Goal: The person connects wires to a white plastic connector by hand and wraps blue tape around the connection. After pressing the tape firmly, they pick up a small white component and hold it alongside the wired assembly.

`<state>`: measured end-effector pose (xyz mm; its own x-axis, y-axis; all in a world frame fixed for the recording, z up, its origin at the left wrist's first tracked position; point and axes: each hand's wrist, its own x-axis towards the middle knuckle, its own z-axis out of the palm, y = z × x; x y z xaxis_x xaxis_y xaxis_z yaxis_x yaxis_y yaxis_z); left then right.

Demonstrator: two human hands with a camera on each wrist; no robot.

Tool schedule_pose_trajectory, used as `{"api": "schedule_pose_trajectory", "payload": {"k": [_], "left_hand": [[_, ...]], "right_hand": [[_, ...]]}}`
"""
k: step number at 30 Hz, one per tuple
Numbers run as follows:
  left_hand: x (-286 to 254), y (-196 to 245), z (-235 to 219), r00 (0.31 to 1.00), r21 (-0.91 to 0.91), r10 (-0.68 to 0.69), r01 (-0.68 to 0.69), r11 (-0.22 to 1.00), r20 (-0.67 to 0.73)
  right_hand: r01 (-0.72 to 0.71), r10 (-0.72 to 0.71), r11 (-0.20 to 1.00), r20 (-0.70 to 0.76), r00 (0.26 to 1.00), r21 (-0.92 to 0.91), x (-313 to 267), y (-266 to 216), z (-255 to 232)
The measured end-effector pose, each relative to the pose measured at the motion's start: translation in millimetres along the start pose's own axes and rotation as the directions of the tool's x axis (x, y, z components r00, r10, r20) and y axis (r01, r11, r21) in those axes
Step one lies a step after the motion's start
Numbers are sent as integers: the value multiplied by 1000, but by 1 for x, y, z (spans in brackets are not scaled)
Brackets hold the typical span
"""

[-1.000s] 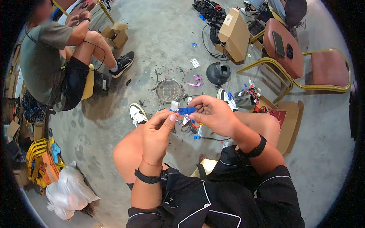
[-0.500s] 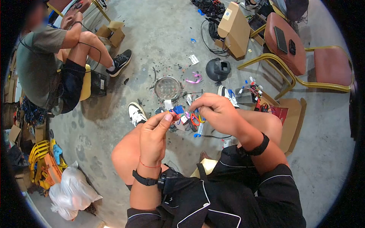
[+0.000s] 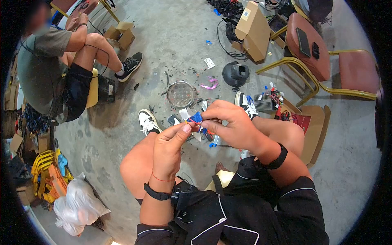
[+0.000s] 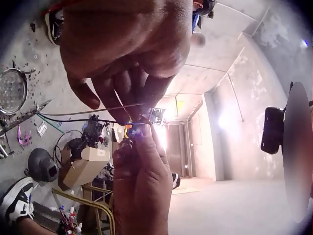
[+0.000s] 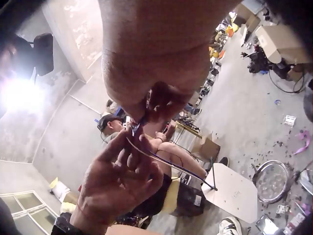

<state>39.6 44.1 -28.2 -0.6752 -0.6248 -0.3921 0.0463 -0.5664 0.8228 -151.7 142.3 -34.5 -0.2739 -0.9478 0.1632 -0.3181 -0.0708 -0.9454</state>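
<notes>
In the head view a small blue piece with thin coloured wires (image 3: 196, 118) lies between the two hands. My left hand (image 3: 168, 148) pinches the wires between thumb and forefinger at its left. From the right, my right hand (image 3: 234, 124) pinches the blue piece, its other fingers curled. The fingertips nearly meet. In the right wrist view, wires run from the fingers to a white plate (image 5: 230, 193) with cut corners. Fingers hide much of the blue piece.
On the floor are a round clear dish (image 3: 181, 94), a black hollow part (image 3: 235, 74), a pink strip (image 3: 210, 83) and scattered scraps. A seated person (image 3: 45, 73) is at left. Chairs (image 3: 307, 47) and an open carton (image 3: 315, 132) stand at right; a white bag (image 3: 79, 206) lies lower left.
My right hand has moved back in to the blue piece after shifting slightly away half a second ago. The blue piece is now tilted and more covered by fingers than at first.
</notes>
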Motion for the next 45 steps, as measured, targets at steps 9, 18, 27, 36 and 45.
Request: {"api": "schedule_pose_trajectory", "payload": {"k": [9,18,27,36,45], "left_hand": [[0,-3,-2,996,-108,-69,74,991,47],[-8,-3,4,999,6,-45,45,999,-31],[-2,-3,2,999,97,3,1,995,-44],[-2,-5,9,996,212,2,16,977,-86],[1,-10,11,992,138,67,-52,989,-107]], "right_hand": [[88,-90,993,-26,996,-75,-1,-6,3],[53,-60,994,-66,996,-95,-8,-5,2],[-221,233,960,48,971,-173,-3,-11,-22],[-491,484,703,161,860,514,-5,5,-8],[-502,529,657,130,839,562,-11,-6,-8]]}}
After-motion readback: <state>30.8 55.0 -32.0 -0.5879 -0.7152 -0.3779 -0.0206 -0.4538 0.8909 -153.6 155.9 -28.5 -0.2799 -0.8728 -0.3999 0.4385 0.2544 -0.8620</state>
